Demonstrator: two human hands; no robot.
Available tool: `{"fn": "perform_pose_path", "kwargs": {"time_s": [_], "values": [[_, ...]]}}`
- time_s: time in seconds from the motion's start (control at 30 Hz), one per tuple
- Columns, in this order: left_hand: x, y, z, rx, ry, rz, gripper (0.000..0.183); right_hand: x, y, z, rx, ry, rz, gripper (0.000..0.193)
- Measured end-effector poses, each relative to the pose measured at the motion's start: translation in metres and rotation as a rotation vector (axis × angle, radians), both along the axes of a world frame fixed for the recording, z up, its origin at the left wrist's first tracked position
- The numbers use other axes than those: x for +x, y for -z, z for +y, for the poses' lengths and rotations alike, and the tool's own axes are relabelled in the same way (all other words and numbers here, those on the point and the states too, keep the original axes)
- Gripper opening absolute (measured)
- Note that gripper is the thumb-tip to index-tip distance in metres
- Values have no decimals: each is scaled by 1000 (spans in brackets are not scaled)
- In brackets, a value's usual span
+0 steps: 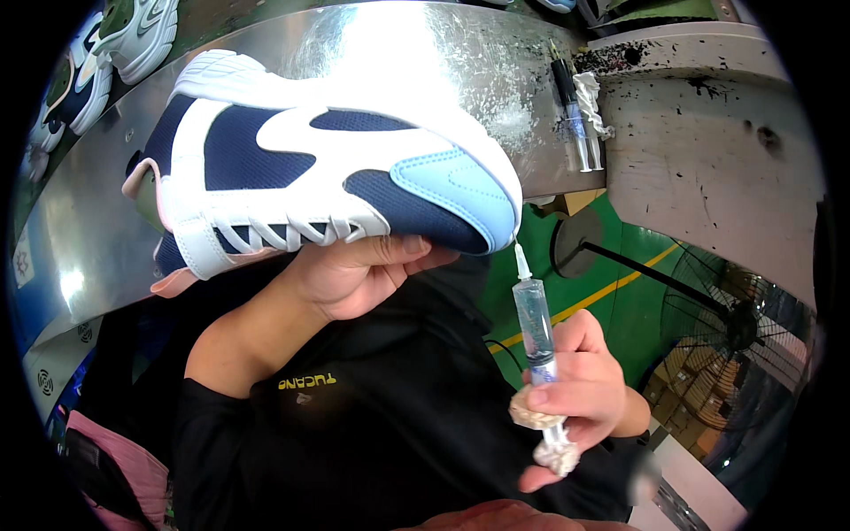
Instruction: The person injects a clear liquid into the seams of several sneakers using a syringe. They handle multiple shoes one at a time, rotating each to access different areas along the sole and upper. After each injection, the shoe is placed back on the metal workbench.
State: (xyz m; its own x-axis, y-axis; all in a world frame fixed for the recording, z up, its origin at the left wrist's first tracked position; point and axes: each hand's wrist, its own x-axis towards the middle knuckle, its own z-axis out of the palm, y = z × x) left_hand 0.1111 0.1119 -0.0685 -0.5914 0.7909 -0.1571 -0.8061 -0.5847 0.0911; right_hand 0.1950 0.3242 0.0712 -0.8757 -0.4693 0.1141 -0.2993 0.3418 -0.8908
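A sneaker (pixel 292 150) in navy mesh, white and light blue lies on its side, its white sole facing away from me and its toe to the right. My left hand (pixel 363 270) grips it from the near side, thumb against the upper by the laces; the other fingers are mostly hidden. My right hand (pixel 580 385) is closed around a clear syringe (pixel 535 323) that points up and away. Its white tip meets or nearly meets the sole edge at the toe. Clear liquid fills the barrel, and lumpy off-white wrapping covers its flange and plunger end.
A worn metal table (pixel 531 88) lies beneath the shoe. More syringes (pixel 575 119) rest at its right side. Several other sneakers (pixel 137 40) stand at the far left. A black fan (pixel 730 327) stands on the green floor at right, near cardboard boxes (pixel 686 380).
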Motion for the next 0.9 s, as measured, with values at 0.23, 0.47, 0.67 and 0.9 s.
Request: {"fn": "perform_pose_path", "kwargs": {"time_s": [0.23, 0.47, 0.67, 0.9], "values": [[-5, -9, 7, -44, -55, 16, 34, -3, 18, -19, 290, 17, 355, 38], [-10, -25, 6, -4, -63, 25, 38, -2, 30, -27, 461, 11, 491, 34], [-10, -29, 10, -28, -76, 30, 38, -4, 36, -26, 492, 33, 545, 34], [-11, -29, 11, -35, -77, 5, 36, -4, 34, -24, 352, 71, 680, 35]]}}
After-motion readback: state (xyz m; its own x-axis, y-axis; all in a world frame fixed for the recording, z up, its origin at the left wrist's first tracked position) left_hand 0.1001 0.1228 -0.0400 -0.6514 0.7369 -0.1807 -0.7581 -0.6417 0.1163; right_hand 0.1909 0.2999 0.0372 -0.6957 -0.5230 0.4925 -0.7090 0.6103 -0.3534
